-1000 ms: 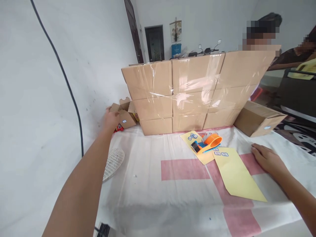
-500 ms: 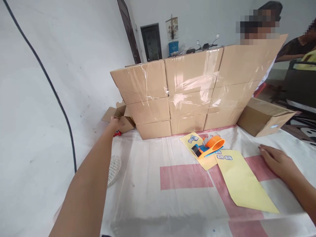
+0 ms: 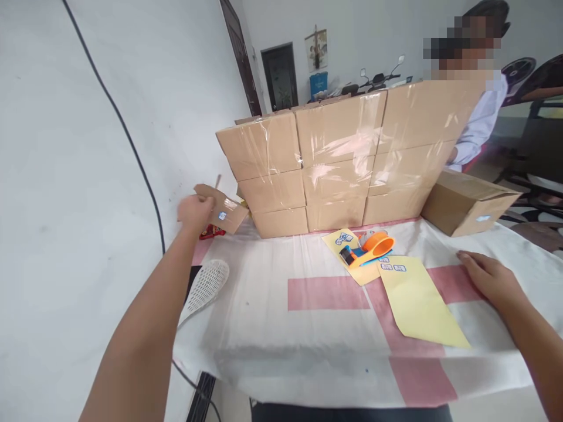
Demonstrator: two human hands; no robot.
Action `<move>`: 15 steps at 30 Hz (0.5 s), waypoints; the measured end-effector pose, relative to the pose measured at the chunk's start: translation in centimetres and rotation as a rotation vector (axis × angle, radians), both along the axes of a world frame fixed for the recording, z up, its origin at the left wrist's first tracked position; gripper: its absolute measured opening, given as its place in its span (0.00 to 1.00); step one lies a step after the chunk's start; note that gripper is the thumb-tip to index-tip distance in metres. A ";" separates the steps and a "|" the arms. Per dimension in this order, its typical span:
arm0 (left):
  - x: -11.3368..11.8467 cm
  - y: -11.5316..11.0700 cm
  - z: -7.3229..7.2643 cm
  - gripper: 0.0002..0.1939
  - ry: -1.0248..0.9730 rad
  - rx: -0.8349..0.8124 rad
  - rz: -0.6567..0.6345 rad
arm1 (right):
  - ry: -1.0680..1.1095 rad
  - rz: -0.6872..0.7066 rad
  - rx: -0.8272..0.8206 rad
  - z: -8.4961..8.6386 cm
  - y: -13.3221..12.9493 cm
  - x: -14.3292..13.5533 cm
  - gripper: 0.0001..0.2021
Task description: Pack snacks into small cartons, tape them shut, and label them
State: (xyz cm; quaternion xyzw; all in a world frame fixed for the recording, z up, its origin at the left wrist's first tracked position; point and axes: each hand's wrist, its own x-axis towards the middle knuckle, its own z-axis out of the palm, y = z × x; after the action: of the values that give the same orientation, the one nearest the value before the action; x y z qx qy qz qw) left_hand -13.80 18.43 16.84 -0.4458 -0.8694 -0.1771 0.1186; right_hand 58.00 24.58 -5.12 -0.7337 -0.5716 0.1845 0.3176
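Small carton [image 3: 231,214], just one, left hand [image 3: 194,212] clasped on it; right hand [image 3: 493,279] empty, fingers loosely extended.

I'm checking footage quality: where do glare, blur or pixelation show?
In the head view, bright glare streaks the clear tape on the stacked boxes; the left hand seems slightly blurred; pixel blocks cover the face of a person.

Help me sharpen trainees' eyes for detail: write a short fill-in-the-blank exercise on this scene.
The small cardboard box is held by the ____ hand.
The tape dispenser is mainly ____ in colour.
The front of the taped carton stack shows ____ columns.
The foreground sheet of paper is coloured ____.

Missing words: left; orange; three; yellow.
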 end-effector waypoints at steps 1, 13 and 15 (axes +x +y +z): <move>0.6 -2.3 1.2 0.19 0.025 0.057 0.014 | 0.013 -0.027 0.003 0.5 -0.3 -0.3 0.13; 11.6 -24.2 -6.5 0.11 -0.012 0.669 -0.800 | 0.362 0.665 0.291 7.7 -11.1 -17.3 0.30; 12.4 -24.5 -9.6 0.20 -0.157 0.762 -0.922 | 0.518 1.014 0.079 7.5 -12.0 -21.9 0.54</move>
State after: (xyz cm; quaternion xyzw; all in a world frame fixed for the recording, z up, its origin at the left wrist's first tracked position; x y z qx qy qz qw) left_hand -1.35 -6.08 7.28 -0.6886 -0.4678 -0.5416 0.1167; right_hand 36.09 12.54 2.41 -0.2861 -0.7620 0.4663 0.3465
